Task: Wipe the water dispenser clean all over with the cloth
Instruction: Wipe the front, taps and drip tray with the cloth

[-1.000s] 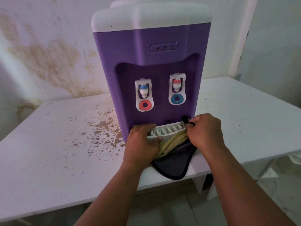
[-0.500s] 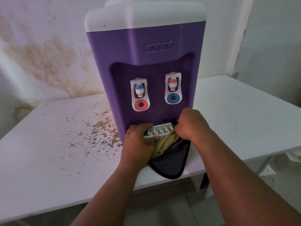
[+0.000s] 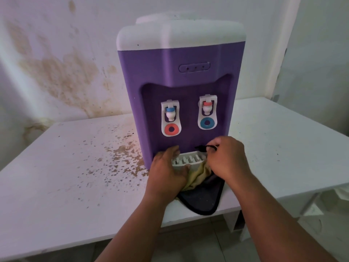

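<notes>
Right hand (image 3: 225,157) sits at the right end of the drip tray (image 3: 188,160), fingers curled and pinching a thin black loop or strap (image 3: 206,147) – probably the cloth's hang loop, though I can't confirm it's attached. Left hand (image 3: 167,171) is on the tray's left end, fingers curled onto the grille, thumb along the front edge. My read: it's bracing or holding the tray so the unit doesn't shift.

Cloth (image 3: 200,183) is bunched between the two hands, just below the tray front – yellow side crumpled up top, dark side with stitched edge draped past the desk (image 3: 56,176) edge. Neither hand is pressing it against a surface, so no wiping is visible in this frame; looks more like regripping, or working on the tray.

Water dispenser (image 3: 179,76) stands upright on the desk, purple body, white top, close to the back wall. Two taps in the recess: blue-capped one (image 3: 171,118) on the left, red-capped (image 3: 207,111) on the right, both clear of the hands.

Judgement: work is at the bottom front only. Top, sides and tap recess likely remain to be wiped. Can't tell from here how clean they are.

Brown splatter (image 3: 122,154) on the desk beside the dispenser's left base; similar staining on the wall (image 3: 62,76) behind. Dragging the cloth through that would carry grime back onto the unit.
</notes>
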A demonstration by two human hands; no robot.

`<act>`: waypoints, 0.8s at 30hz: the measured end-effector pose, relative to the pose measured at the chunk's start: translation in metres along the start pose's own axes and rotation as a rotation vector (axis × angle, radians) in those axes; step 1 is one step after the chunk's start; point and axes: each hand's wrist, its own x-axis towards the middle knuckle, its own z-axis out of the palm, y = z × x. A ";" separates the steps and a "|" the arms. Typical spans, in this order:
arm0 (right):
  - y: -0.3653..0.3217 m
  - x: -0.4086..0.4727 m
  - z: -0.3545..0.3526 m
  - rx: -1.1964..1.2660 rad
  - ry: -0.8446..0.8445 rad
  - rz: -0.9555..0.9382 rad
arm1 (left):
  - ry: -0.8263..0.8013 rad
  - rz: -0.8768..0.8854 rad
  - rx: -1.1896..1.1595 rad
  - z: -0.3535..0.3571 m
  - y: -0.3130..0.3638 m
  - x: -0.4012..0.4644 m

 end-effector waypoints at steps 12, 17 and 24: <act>-0.050 -0.028 0.037 0.301 0.209 -0.555 | 0.064 0.158 -0.538 -0.015 0.005 -0.003; -0.048 -0.024 0.052 0.306 0.366 -0.425 | 0.064 0.137 -0.524 -0.013 0.001 0.001; -0.049 -0.014 0.049 0.333 0.428 -0.416 | 0.077 0.135 -0.523 -0.015 0.002 0.001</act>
